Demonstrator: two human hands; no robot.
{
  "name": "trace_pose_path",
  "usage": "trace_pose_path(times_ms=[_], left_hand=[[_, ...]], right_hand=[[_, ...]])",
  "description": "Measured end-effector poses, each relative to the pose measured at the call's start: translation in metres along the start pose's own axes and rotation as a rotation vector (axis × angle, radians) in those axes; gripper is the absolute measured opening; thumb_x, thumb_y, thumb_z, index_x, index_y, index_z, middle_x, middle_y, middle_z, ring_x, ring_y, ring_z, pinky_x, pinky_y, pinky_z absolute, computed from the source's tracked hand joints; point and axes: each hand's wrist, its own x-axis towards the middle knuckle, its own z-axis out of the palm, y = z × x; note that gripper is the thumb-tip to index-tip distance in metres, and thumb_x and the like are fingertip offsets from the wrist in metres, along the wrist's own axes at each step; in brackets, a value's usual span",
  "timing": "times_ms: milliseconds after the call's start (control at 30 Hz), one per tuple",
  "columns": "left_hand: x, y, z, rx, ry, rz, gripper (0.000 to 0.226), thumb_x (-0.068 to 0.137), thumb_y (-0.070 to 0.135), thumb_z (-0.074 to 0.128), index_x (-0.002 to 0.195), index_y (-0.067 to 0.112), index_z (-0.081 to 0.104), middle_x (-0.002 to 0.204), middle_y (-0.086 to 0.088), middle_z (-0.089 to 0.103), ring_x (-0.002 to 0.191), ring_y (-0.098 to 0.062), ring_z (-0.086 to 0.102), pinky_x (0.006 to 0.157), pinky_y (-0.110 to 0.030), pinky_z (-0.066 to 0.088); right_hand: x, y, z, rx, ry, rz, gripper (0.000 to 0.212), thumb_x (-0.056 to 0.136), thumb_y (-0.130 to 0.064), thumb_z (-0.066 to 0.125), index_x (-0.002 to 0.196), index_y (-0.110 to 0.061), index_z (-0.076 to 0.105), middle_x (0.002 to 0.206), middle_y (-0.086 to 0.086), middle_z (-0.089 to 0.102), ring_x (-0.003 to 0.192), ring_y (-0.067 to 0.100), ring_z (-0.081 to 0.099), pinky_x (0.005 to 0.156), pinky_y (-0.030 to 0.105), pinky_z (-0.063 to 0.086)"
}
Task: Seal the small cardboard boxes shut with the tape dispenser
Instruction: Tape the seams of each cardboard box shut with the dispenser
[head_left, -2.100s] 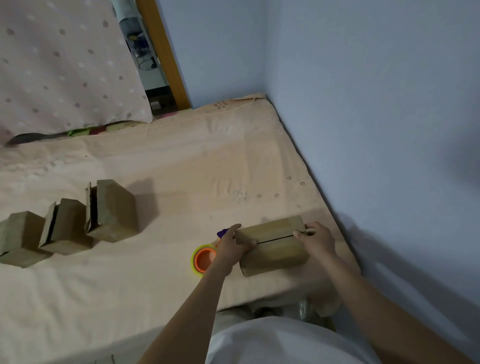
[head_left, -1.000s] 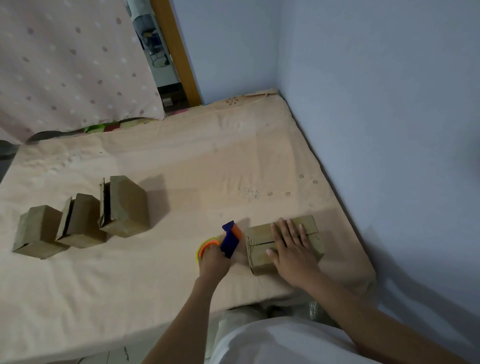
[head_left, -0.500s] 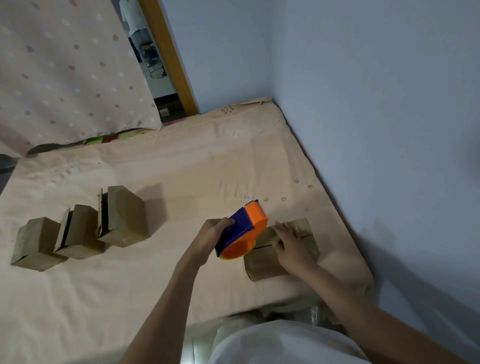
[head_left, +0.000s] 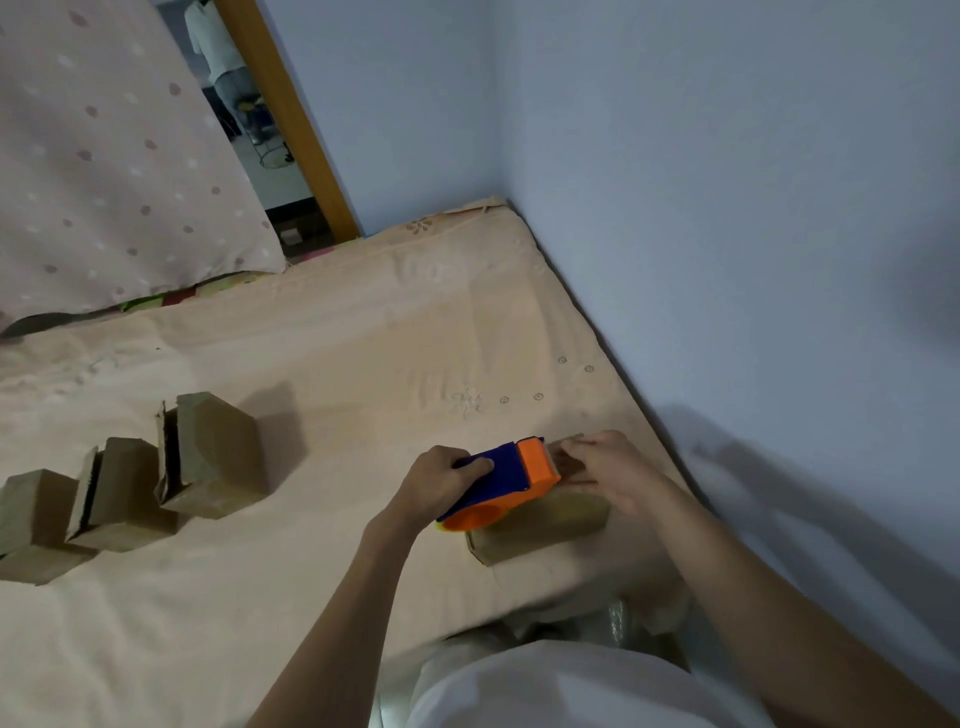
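Hands first: our left hand (head_left: 441, 486) gripped the dispenser (head_left: 511, 480) by its blue handle, and our right hand (head_left: 610, 475) lay on the box (head_left: 540, 522) top, fingers at the dispenser's orange nose; whether they pinched tape we could not tell. After them, from largest down: the bed (head_left: 337, 364) carried everything, against the wall (head_left: 727, 208). Three more boxes (head_left: 213, 457) stood in a row well off to the left, two with flaps ajar. Our box sat at the bed's near edge, its long axis running left to right. The dispenser rested on its left end, so we judged the pull should run rightward along the seam, toward the right hand.
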Motion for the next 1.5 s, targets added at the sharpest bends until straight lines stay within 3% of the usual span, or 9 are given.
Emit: trace_pose_path(times_ms=[100,200,333,467,667,867,1133,1300,1500], left_hand=[[0.0,0.002,0.001,0.039,0.011,0.027,0.028,0.101,0.043,0.052,0.092,0.02,0.066,0.08,0.007,0.067,0.076,-0.014,0.063,0.064,-0.02,0.041],[0.001,0.002,0.001,0.057,0.014,0.04,0.027,0.101,0.042,0.051,0.095,0.02,0.065,0.083,0.007,0.067,0.077,-0.015,0.063,0.063,-0.019,0.041],[0.002,0.001,0.002,0.083,0.012,0.052,0.03,0.101,0.044,0.051,0.099,0.018,0.067,0.09,0.004,0.071,0.08,-0.015,0.066,0.065,-0.019,0.043],[0.003,0.002,0.004,0.128,0.024,0.052,0.031,0.101,0.046,0.051,0.1,0.019,0.066,0.09,0.005,0.069,0.08,-0.015,0.064,0.064,-0.019,0.042],[0.005,0.004,0.009,0.273,0.043,0.103,0.046,0.094,0.063,0.05,0.094,0.019,0.063,0.086,0.004,0.069,0.073,-0.012,0.062,0.063,-0.019,0.044],[0.01,0.003,0.005,0.271,-0.032,0.107,0.052,0.092,0.066,0.05,0.1,0.017,0.065,0.092,0.001,0.072,0.081,-0.016,0.067,0.073,-0.029,0.055],[0.013,0.01,0.001,0.273,-0.048,0.13,0.051,0.093,0.065,0.05,0.083,0.017,0.062,0.076,0.002,0.066,0.07,-0.014,0.063,0.061,-0.021,0.043],[0.017,0.01,0.003,0.264,-0.061,0.138,0.054,0.092,0.067,0.051,0.084,0.014,0.064,0.078,-0.002,0.069,0.07,-0.016,0.063,0.061,-0.022,0.043],[0.019,0.003,0.0,0.309,-0.062,0.127,0.055,0.091,0.067,0.051,0.084,0.014,0.064,0.077,-0.001,0.069,0.069,-0.015,0.064,0.062,-0.023,0.044]], right_hand=[[-0.006,-0.006,-0.007,0.1,-0.177,0.145,0.024,0.1,-0.015,0.059,0.117,0.002,0.062,0.106,0.022,0.073,0.094,0.031,0.074,0.081,0.041,0.062],[-0.008,-0.008,-0.009,0.152,-0.235,0.157,0.026,0.097,-0.01,0.062,0.119,0.004,0.062,0.106,0.024,0.073,0.096,0.032,0.074,0.08,0.04,0.062],[-0.002,-0.002,-0.008,0.112,-0.171,0.163,0.031,0.093,-0.004,0.065,0.123,0.004,0.06,0.102,0.022,0.074,0.091,0.03,0.075,0.079,0.041,0.062],[0.003,0.0,-0.002,-0.025,-0.076,0.154,0.032,0.094,-0.002,0.064,0.125,0.005,0.058,0.097,0.022,0.074,0.081,0.027,0.076,0.066,0.035,0.063],[0.006,-0.006,0.007,-0.21,0.091,0.125,0.018,0.094,-0.003,0.065,0.11,0.002,0.061,0.088,0.019,0.073,0.066,0.023,0.075,0.053,0.029,0.06],[0.009,-0.009,0.005,-0.287,0.181,0.124,0.008,0.093,-0.006,0.067,0.089,-0.004,0.06,0.08,0.015,0.073,0.065,0.022,0.075,0.064,0.035,0.064],[0.011,-0.012,-0.001,-0.304,0.246,0.095,0.01,0.094,-0.005,0.066,0.085,-0.003,0.062,0.079,0.016,0.073,0.068,0.026,0.075,0.063,0.034,0.063],[0.013,-0.01,-0.012,-0.316,0.269,0.097,0.01,0.092,-0.006,0.069,0.085,0.0,0.066,0.079,0.016,0.074,0.065,0.024,0.074,0.065,0.035,0.064],[0.001,-0.012,-0.042,-0.36,0.288,0.079,0.016,0.084,0.007,0.062,0.068,0.004,0.065,0.062,0.014,0.066,0.041,0.013,0.06,0.04,0.016,0.047]])
